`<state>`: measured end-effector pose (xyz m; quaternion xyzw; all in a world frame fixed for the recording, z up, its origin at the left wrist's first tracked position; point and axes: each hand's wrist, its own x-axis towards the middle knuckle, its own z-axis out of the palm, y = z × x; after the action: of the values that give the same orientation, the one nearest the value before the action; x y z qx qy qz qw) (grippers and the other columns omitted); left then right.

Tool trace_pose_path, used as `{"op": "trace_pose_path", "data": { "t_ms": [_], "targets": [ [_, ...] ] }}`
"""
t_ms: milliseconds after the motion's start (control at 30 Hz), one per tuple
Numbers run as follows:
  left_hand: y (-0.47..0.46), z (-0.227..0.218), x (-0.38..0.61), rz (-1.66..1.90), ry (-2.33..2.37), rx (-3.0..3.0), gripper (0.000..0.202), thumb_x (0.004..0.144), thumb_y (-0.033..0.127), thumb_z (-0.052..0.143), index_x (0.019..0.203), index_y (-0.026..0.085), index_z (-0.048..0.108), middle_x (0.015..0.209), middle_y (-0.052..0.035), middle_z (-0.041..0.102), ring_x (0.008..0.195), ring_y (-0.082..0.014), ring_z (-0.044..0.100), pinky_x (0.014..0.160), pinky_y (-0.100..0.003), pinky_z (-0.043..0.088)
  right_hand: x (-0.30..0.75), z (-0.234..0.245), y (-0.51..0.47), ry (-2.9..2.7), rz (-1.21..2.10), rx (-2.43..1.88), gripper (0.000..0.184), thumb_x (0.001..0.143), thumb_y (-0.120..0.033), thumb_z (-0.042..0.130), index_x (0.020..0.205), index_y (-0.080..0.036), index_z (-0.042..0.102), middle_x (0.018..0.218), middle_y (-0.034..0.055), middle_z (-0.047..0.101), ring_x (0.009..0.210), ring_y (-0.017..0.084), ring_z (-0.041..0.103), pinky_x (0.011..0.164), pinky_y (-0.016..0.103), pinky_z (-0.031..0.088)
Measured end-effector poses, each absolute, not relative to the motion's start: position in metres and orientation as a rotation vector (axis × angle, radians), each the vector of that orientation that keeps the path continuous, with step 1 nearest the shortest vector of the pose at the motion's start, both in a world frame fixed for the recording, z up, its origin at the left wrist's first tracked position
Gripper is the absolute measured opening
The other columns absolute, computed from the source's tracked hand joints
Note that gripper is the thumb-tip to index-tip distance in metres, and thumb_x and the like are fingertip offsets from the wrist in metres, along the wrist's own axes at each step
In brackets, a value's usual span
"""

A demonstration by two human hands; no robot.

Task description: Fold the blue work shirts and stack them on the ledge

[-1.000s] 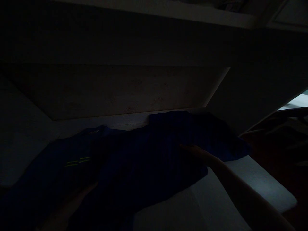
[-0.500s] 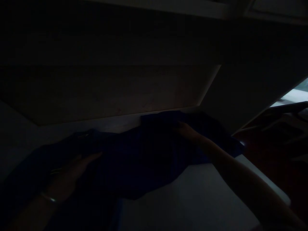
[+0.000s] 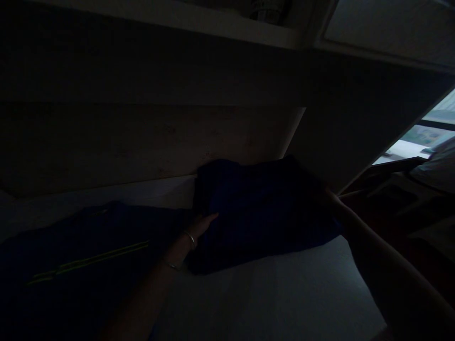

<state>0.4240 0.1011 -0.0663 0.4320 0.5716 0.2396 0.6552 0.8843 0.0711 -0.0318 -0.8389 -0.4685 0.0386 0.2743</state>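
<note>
Deep in a dim wardrobe compartment, a person's left hand (image 3: 203, 223) lies with its fingers stretched out and close together against the near left edge of a folded dark blue garment (image 3: 263, 208), the fingertips touching the cloth and nothing closed in the palm; a thin bangle (image 3: 190, 238) circles the wrist just behind it. The right hand (image 3: 331, 198) reaches to the far right edge of the same garment, where shadow swallows the fingers, so whether it grips the cloth or only touches it cannot be told. The folded garment sits between the two hands on the pale shelf (image 3: 284, 293), pushed back against the compartment's rear panel (image 3: 142, 142) and close to the side wall (image 3: 348, 123) just beyond the right hand. Left of the left hand, on the same shelf, a second dark blue garment (image 3: 71, 199) lies spread flat, a yellow-green stripe (image 3: 88, 261) running across it; the left forearm passes along its right edge. Above both hands a shelf board (image 3: 177, 16) roofs the compartment, and some cloth item (image 3: 268, 8) rests on it, too dark to make out. Daylight (image 3: 426, 137) shows outside the wardrobe, off beyond the right arm.
</note>
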Motion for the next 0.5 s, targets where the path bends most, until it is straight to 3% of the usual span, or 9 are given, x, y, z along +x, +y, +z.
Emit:
{"op": "trace_pose_path", "data": {
  "t_ms": [67,200,333,500],
  "targets": [
    [0.100,-0.092,0.429,0.516,1.359,0.969,0.055,0.083,0.047,0.063,0.125,0.011,0.061,0.116,-0.0165,0.072,0.099,-0.0263,0.071,0.085,-0.037,0.056,0.867,-0.044,0.058,-1.302,-0.014,-2.400,0.068,0.088,-0.042,0.054,0.143,-0.004,0.039,0.138,0.0305,0.049,0.123,0.042,0.051,0.098,0.055,0.042],
    [0.091,-0.106,0.417,0.574,1.392,1.041,0.053,0.082,0.042,0.066,0.127,0.015,0.060,0.124,-0.0127,0.069,0.108,-0.0236,0.068,0.091,-0.032,0.052,0.814,-0.070,0.028,-1.556,-0.328,-2.407,0.060,0.097,-0.049,0.031,0.150,-0.023,0.032,0.155,0.0130,0.035,0.141,0.034,0.032,0.113,0.059,0.024],
    [0.073,-0.108,0.403,0.566,1.392,1.108,0.042,0.085,0.034,0.062,0.123,0.016,0.063,0.123,-0.0100,0.070,0.107,-0.0215,0.068,0.090,-0.030,0.052,0.791,-0.113,0.004,-1.786,-0.082,-2.492,0.050,0.096,-0.046,0.033,0.144,-0.034,0.043,0.158,0.0029,0.032,0.145,0.029,0.024,0.114,0.066,0.013],
    [0.050,-0.113,0.399,0.503,1.367,1.174,0.037,0.089,0.030,0.054,0.122,0.013,0.061,0.119,-0.0107,0.071,0.101,-0.0184,0.069,0.085,-0.027,0.052,0.796,-0.142,0.000,-2.006,0.118,-2.425,0.046,0.093,-0.033,0.033,0.134,-0.033,0.055,0.155,0.0016,0.038,0.146,0.028,0.024,0.114,0.064,0.013]
  ]
}}
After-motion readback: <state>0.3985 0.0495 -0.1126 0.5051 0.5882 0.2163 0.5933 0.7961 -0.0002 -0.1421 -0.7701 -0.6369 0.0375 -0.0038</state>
